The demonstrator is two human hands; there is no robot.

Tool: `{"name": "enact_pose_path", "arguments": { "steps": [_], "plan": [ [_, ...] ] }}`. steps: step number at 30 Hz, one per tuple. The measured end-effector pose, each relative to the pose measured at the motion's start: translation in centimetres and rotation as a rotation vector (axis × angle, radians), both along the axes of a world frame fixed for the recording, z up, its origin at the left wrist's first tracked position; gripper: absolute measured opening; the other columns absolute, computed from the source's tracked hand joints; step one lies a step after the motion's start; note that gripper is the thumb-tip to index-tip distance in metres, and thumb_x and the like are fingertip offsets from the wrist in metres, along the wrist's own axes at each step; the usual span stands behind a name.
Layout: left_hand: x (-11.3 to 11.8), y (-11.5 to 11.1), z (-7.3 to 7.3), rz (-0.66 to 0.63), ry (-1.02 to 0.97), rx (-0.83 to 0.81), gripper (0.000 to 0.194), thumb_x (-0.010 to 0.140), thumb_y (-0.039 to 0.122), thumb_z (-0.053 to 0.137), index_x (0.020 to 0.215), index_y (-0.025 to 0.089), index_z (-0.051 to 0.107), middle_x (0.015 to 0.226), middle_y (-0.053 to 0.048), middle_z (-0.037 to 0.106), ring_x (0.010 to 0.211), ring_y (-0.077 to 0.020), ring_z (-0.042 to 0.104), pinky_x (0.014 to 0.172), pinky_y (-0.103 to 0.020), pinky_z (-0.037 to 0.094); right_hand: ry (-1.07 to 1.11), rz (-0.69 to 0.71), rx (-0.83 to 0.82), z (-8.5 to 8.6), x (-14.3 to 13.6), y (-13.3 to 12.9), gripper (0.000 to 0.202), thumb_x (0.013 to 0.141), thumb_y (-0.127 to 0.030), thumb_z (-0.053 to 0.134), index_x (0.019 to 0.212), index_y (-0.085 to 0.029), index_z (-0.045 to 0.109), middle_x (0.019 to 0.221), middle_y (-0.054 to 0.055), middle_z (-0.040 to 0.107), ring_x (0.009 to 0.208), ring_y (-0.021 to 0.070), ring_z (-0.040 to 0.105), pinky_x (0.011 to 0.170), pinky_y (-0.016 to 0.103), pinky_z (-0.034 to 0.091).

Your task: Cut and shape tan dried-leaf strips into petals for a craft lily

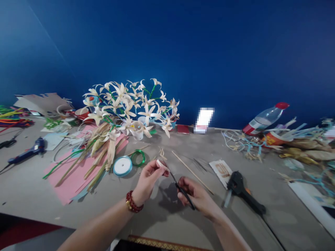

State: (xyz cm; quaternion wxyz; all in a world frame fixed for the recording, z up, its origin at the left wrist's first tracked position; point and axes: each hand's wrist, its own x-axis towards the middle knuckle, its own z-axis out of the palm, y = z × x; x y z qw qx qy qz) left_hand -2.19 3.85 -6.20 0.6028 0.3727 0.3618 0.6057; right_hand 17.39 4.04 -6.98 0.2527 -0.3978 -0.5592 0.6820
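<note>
Between the fingertips of my left hand is a small white piece, pinched near the middle of the table. My right hand is wrapped round the handles of dark scissors. The scissor blades point up and left, and their tips are beside the white piece; whether they touch it is too small to tell. Left of my left hand lie a light blue ribbon spool and a green ring-shaped roll. A thin wooden stick lies beyond my right hand.
White flowers on green stems stand at the back. Dried husks lie on pink paper at left. A black glue gun with its cable is at right, a blue one far left. A bottle leans at back right.
</note>
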Motion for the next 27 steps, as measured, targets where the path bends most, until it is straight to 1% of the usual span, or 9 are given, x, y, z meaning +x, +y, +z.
{"name": "enact_pose_path", "arguments": {
  "steps": [4,7,17,22,27],
  "plan": [
    [0.02,-0.03,0.17,-0.009,-0.005,-0.012,0.014,0.082,0.026,0.073,0.079,0.014,0.066,0.082,-0.003,0.066,0.07,-0.0126,0.061,0.074,-0.026,0.048,-0.027,0.022,0.024,-0.07,0.11,0.04,0.057,0.069,-0.069,0.07,0.073,-0.023,0.038,0.058,-0.009,0.042,0.048,0.007,0.04,0.048,0.02,0.033],
    [-0.04,-0.04,0.28,-0.024,-0.005,-0.005,0.014,0.081,0.025,0.072,0.077,0.014,0.065,0.082,-0.003,0.066,0.071,-0.0131,0.061,0.074,-0.026,0.048,-0.016,0.036,0.01,0.0,0.15,0.04,0.059,0.067,-0.072,0.07,0.073,-0.023,0.037,0.058,-0.009,0.043,0.047,0.0069,0.041,0.049,0.02,0.033],
    [-0.43,0.22,-0.1,-0.042,0.015,0.007,0.009,0.084,0.023,0.069,0.08,0.015,0.066,0.082,-0.003,0.066,0.072,-0.0132,0.061,0.076,-0.027,0.047,-0.067,0.049,0.025,-0.16,0.31,0.14,0.054,0.071,-0.067,0.07,0.071,-0.023,0.039,0.052,-0.009,0.047,0.045,0.007,0.041,0.046,0.019,0.029],
    [-0.44,0.19,0.0,-0.036,0.015,-0.003,0.01,0.082,0.024,0.07,0.08,0.015,0.065,0.082,-0.003,0.067,0.071,-0.0134,0.06,0.075,-0.027,0.047,-0.078,0.044,0.027,0.07,0.29,0.02,0.054,0.071,-0.067,0.069,0.069,-0.023,0.039,0.05,-0.01,0.046,0.043,0.0065,0.039,0.044,0.019,0.028],
    [-0.4,0.2,0.21,-0.034,0.027,-0.011,0.014,0.081,0.025,0.071,0.075,0.015,0.062,0.081,-0.003,0.067,0.07,-0.0138,0.06,0.075,-0.028,0.048,-0.078,0.036,0.028,0.28,0.18,-0.09,0.052,0.072,-0.066,0.069,0.069,-0.023,0.039,0.05,-0.009,0.046,0.042,0.0072,0.039,0.043,0.019,0.026]
  ]
}}
